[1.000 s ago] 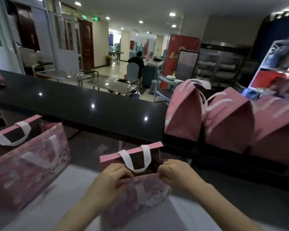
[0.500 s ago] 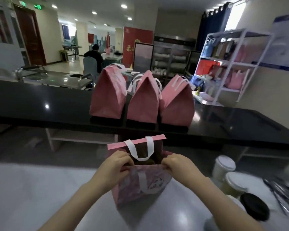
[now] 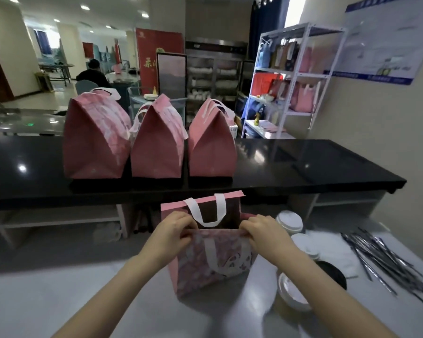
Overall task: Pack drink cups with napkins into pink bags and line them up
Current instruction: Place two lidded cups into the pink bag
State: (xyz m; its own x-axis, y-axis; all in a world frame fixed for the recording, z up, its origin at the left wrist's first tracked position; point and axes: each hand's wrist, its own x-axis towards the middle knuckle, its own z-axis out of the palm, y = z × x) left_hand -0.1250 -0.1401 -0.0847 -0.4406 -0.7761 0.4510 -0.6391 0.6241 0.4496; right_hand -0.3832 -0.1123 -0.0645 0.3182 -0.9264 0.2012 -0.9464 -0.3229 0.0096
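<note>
An open pink bag [image 3: 213,267] with white handles stands on the white table [image 3: 59,296] in front of me. My left hand [image 3: 172,231] pinches the near rim at its left corner. At the right corner, my right hand [image 3: 263,231] pinches the same rim. The bag's inside is dark and what it holds is hidden. Three closed pink bags [image 3: 156,140] stand side by side on the black counter [image 3: 303,162] behind. Lidded drink cups [image 3: 289,222] stand just right of the open bag.
Further lidded cups [image 3: 292,292] and a black lid [image 3: 332,274] lie at the right. White napkins [image 3: 332,247] and several wrapped straws [image 3: 386,259] spread beyond them. A shelf rack [image 3: 291,76] stands behind the counter. Someone sits far back.
The view has swung right, bringing the row of three bags, the cups and the straws into sight. Both hands keep their grip on the open bag's rim.
</note>
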